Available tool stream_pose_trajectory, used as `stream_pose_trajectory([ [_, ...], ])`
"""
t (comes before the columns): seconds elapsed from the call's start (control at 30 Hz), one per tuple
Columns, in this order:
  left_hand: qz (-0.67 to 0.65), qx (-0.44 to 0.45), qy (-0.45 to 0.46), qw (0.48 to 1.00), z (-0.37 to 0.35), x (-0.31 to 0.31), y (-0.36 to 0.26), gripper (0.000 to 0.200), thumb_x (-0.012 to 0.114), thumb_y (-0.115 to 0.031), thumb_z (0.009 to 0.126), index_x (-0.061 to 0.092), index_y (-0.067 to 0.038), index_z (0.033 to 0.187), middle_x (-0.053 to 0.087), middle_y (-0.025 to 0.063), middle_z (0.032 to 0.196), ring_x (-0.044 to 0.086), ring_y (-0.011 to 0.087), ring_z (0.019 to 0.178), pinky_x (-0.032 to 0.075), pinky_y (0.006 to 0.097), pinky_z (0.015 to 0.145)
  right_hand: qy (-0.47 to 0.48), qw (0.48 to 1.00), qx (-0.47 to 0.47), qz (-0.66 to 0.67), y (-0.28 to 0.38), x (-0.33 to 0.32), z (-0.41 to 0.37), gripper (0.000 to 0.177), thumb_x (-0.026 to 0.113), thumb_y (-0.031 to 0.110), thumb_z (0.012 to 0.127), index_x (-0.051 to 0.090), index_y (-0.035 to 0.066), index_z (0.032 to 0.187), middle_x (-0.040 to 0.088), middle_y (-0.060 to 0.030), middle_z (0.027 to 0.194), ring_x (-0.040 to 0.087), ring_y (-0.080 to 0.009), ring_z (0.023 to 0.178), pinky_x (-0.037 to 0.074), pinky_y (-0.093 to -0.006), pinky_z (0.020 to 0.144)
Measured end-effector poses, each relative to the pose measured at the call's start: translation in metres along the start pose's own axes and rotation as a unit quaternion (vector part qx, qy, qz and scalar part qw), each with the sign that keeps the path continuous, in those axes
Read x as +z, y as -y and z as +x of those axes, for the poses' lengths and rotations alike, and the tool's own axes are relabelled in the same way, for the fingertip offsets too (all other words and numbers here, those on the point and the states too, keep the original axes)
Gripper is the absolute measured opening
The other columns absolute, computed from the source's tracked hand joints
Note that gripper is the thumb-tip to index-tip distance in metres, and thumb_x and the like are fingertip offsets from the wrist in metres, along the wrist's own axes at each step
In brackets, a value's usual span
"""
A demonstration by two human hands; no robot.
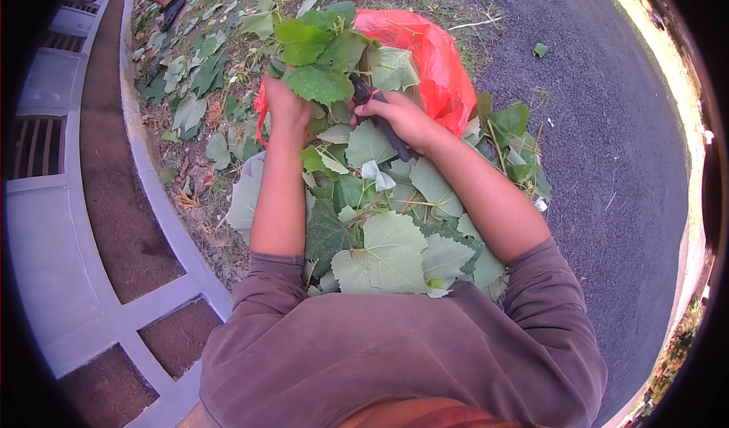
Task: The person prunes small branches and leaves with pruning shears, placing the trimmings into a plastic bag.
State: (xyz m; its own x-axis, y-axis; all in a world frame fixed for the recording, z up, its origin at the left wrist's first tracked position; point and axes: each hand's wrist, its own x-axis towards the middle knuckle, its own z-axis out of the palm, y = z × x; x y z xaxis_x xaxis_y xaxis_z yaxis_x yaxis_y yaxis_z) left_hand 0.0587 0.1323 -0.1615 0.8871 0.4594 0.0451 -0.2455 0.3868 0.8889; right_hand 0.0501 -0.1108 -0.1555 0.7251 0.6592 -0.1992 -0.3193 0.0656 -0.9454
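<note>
My left hand (287,103) is closed around a bunch of broad green leaves (320,83); the leaves hide most of its fingertips. In my right hand (406,118) is a pair of dark pruning shears (393,138) with a red band near the pivot. Their jaws reach toward the leaf bunch, but whether they touch a stem cannot be made out. Just beyond both hands lies a red plastic bag (444,67), crumpled and partly covered by leaves. A heap of cut leaves (383,253), many with pale undersides up, fills the space between my forearms.
Fallen leaves (190,109) litter the grass strip on the left. Beyond it run a pale concrete curb (140,143) and a drain with grates (38,146). Dark asphalt (600,147) spreads on the right. Another person's leg and sandal (174,9) show at top left.
</note>
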Motion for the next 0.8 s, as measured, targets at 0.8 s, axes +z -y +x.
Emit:
stream_pose_trajectory([
  [0.8, 0.064, 0.084, -0.025, 0.994, 0.014, -0.017, -0.007, 0.025, 0.074, -0.005, 0.100, 0.069, 0.002, 0.123, 0.075, 0.0092, 0.112, 0.073, 0.0202, 0.092, 0.060, 0.0362, 0.078, -0.136, 0.944, 0.050, -0.296, 0.006, 0.000, -0.005, 0.065, 0.071, 0.062, 0.088, 0.075, 0.001, 0.110, 0.076, -0.0145, 0.099, 0.074, -0.0277, 0.092, 0.055, -0.0418, 0.086],
])
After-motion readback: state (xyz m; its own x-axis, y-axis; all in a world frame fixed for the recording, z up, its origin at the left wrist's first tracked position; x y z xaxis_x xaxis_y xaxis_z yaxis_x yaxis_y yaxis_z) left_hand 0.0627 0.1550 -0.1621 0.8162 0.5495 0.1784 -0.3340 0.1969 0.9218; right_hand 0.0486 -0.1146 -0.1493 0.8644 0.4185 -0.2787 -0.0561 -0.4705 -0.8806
